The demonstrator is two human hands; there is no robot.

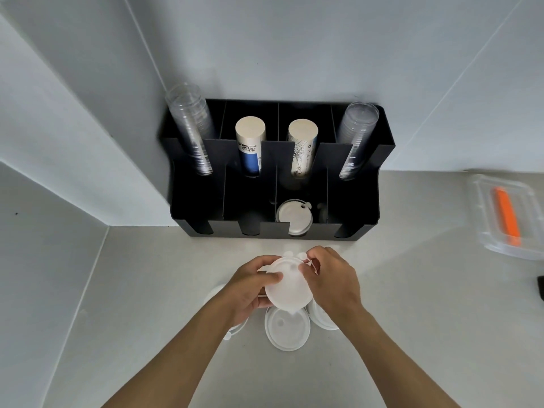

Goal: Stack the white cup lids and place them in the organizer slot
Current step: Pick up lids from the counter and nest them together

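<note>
Both hands hold a small stack of white cup lids (287, 282) above the counter, just in front of the black organizer (353, 201). My left hand (250, 287) grips the stack's left side, thumb on top. My right hand (331, 278) pinches its upper right edge near the small tabs. A single white lid (287, 331) lies flat on the counter below the held stack. More lids lie partly hidden under my hands, one at the left (213, 293) and one at the right (322, 319). White lids (294, 216) sit in the organizer's third front slot.
The organizer's back slots hold clear cup stacks (191, 128) (357, 136) and two paper cup stacks (250, 142) (301, 145). A clear container with an orange item (506, 213) sits at the right. A wall corner juts out on the left.
</note>
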